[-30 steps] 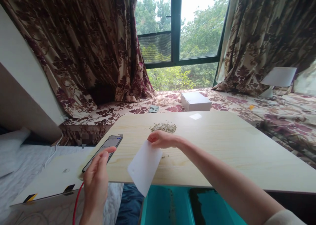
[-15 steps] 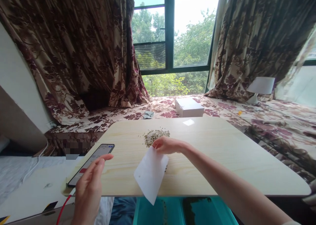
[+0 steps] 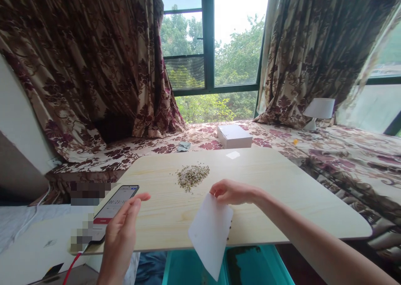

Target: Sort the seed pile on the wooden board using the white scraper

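Note:
My right hand (image 3: 230,191) pinches the top corner of a white sheet of paper (image 3: 209,233). The sheet slopes down past the table's near edge, over part of a teal bin (image 3: 178,268). A few dark grains show along its right side. Farther back on the table lies a loose heap of small brown and greenish grains (image 3: 191,176), apart from the hand. My left hand (image 3: 120,237) is raised beside the phone (image 3: 115,212), with fingers stretched out and nothing in it. It covers part of the phone, whose screen shows a running timer.
The pale wooden table (image 3: 266,210) has rounded corners. A small white scrap (image 3: 232,155) lies near its far edge. Beyond it, the floral-covered ledge (image 3: 150,147) bears a white box (image 3: 234,137) and a lamp (image 3: 319,108). A red cable (image 3: 71,268) runs to the phone.
My right hand has drawn the paper right and toward me, away from the heap, which now shows fully. My left hand stays beside the phone. The view has shifted slightly.

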Demonstrator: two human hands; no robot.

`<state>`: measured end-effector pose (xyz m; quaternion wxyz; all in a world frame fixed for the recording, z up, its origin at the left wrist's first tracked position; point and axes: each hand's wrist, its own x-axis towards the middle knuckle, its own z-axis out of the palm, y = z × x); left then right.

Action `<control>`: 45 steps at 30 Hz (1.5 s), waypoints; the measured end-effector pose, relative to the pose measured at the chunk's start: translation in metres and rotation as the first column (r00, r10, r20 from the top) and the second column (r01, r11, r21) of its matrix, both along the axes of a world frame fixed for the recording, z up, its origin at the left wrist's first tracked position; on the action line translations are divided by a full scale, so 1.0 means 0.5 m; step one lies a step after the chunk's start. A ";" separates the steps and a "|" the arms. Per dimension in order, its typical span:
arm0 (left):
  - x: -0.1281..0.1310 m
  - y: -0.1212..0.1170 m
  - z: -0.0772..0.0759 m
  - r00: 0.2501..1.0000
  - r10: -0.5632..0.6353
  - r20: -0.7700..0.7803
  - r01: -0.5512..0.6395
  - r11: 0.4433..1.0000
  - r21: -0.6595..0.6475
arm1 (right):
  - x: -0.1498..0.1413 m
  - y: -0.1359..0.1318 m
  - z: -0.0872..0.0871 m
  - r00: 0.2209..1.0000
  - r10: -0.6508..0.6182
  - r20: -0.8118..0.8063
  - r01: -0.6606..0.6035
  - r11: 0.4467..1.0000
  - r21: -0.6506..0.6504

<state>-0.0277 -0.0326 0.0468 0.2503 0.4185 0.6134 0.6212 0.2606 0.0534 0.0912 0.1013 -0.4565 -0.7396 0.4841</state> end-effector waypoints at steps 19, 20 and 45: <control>0.059 0.064 -0.040 0.951 -0.226 -0.209 0.209 0.973 -0.103 | 0.173 -0.094 -0.005 0.841 -0.418 -0.345 0.413 0.906 -0.090; 0.059 0.067 -0.044 0.945 -0.232 -0.228 0.213 0.971 -0.109 | 0.181 -0.097 -0.009 0.827 -0.452 -0.333 0.444 0.890 -0.107; 0.056 0.069 -0.081 0.767 -0.217 -0.604 0.216 0.973 -0.076 | 0.055 0.061 -0.073 0.599 -0.570 -0.562 0.726 0.682 0.083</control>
